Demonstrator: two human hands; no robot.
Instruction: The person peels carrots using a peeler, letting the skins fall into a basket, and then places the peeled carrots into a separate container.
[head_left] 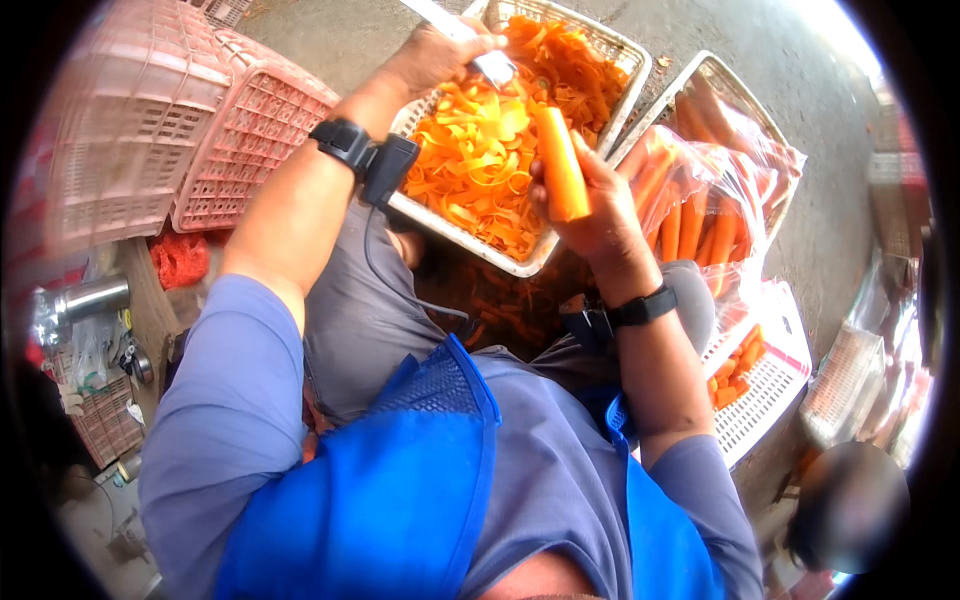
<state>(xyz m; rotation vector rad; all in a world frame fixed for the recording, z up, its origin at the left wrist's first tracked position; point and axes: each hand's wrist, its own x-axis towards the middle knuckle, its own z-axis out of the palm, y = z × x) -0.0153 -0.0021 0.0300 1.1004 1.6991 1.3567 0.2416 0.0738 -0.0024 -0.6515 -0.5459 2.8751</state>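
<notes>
My left hand [432,58] is closed round a long white peeler [495,68], whose end is too bright and blurred to make out well. It is over the far left part of a white plastic basket [632,62] heaped with orange carrot peelings [480,165]. A thick, smooth carrot [563,165] stands tilted in my right hand [605,215], its far end leaning over the peelings. The fingers of that hand wrap its near half. A gap separates the peeler from the carrot.
Right of the peelings, a second basket [705,62] holds clear plastic bags of carrots [690,225]. Nearer, a white perforated tray [750,410] carries short carrot pieces [738,370]. Pink crates [255,130] stand at the left. More peelings lie below, between my knees.
</notes>
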